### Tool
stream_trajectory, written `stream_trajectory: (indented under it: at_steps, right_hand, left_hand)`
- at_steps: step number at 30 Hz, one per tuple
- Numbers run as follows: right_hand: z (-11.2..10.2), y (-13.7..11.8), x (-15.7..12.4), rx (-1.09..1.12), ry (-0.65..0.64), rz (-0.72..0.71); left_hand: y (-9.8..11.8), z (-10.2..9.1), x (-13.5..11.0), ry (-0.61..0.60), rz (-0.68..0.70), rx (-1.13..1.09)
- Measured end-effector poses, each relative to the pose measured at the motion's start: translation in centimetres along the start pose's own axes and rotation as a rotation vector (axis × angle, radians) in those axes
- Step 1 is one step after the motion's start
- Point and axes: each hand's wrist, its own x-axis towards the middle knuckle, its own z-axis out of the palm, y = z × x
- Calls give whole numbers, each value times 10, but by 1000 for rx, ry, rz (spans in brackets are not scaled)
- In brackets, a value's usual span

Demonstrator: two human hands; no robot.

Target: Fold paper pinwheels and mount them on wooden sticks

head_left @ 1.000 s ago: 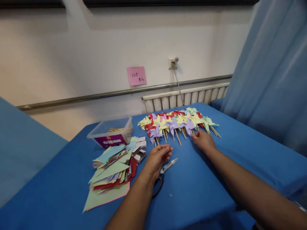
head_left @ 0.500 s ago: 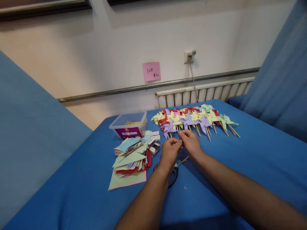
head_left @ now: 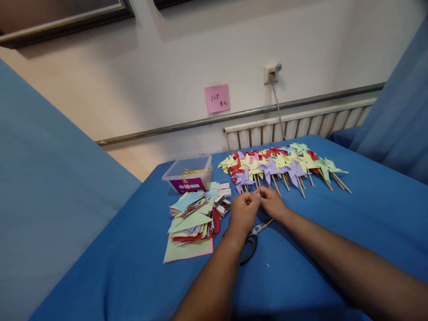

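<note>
My left hand (head_left: 243,211) and my right hand (head_left: 272,202) meet fingertip to fingertip over the blue table (head_left: 334,232), both curled into a pinch. What they pinch is too small to make out. Just beyond the fingers lies a row of paper pinwheels (head_left: 281,166) on wooden sticks, in yellow, red, purple and green. Black-handled scissors (head_left: 251,240) lie under my left wrist.
A pile of cut coloured paper (head_left: 191,223) lies to the left of my hands. Small white boxes (head_left: 224,198) sit beside it, and behind them a clear plastic tub (head_left: 189,174) holds sticks. A radiator (head_left: 301,127) and wall run behind the table.
My right hand has left the pinwheel row and come left to meet my left hand. Both hands have closed into a pinch. The view has swung left.
</note>
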Motion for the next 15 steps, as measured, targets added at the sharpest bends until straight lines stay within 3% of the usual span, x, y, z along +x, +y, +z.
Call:
stream_trajectory:
  at_steps: [4, 9, 12, 15]
  right_hand:
    - [1, 4, 1, -27, -14, 8]
    - [5, 6, -1, -12, -51, 25]
    - [8, 6, -2, -71, -48, 14]
    - [10, 4, -3, -126, -53, 10]
  left_hand:
    - [3, 0, -4, 25, 2, 56]
    - [1, 2, -24, -60, -3, 202]
    - [3, -23, -29, -33, 12, 277]
    - [9, -76, -17, 149, 85, 370]
